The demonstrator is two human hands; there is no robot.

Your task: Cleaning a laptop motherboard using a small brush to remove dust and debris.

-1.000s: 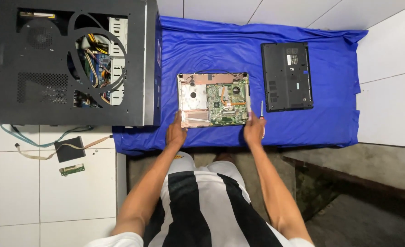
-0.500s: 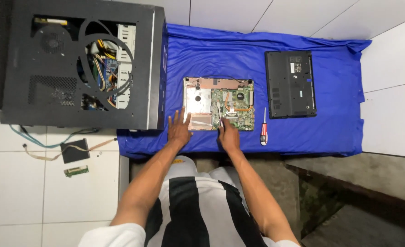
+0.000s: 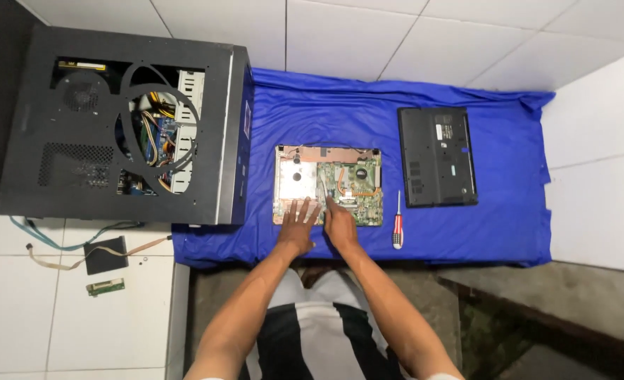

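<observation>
An opened laptop base (image 3: 294, 176), with its green circuit board (image 3: 357, 184) exposed, lies on a blue cloth (image 3: 340, 112). My left hand (image 3: 298, 224) rests flat with fingers spread on the base's near edge. Just beside it, my right hand (image 3: 340, 222) is over the board's near edge. Its fingertips pinch a thin grey strip (image 3: 324, 188) that points away from me; I cannot tell what the strip is. A red-handled screwdriver (image 3: 397, 226) lies on the cloth to the right of the base, with no hand on it.
A black laptop cover (image 3: 436, 156) lies on the cloth to the right. A black desktop computer case (image 3: 115, 127) lies open on the left, its cables showing. On the floor tiles at the left are a small black drive (image 3: 105, 255), loose cables and a small green board (image 3: 105, 286).
My right hand has left the screwdriver on the cloth and moved left onto the board. Both hands have come closer together at the base's near edge.
</observation>
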